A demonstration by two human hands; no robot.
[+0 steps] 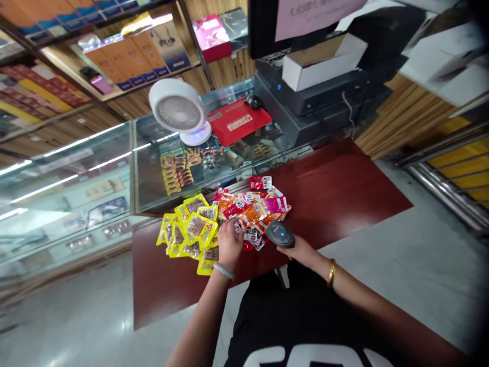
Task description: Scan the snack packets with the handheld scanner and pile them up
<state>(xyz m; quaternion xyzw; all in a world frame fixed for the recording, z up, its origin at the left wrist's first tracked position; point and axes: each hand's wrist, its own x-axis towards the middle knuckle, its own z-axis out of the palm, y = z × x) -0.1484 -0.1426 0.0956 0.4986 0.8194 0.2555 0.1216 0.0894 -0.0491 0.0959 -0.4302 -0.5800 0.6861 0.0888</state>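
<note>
My right hand (300,251) is wrapped round the handle of a dark grey barcode scanner (280,233), which shows a small blue light. The scanner's head is over the right edge of a pile of red and orange snack packets (252,210). My left hand (230,240) rests where that pile meets a heap of yellow snack packets (199,228). Its thumb and fingers close on a small snack packet (238,225), partly hidden by the fingers. One red packet (260,182) lies at the pile's far edge.
The packets lie on a reddish-brown tabletop (328,178) against a glass display counter (147,178). On the counter stand a white fan (179,109), a red mat (240,122) with a mouse (252,102), and dark machines (305,109) bearing a white open box (323,63). Shelves of boxes stand behind.
</note>
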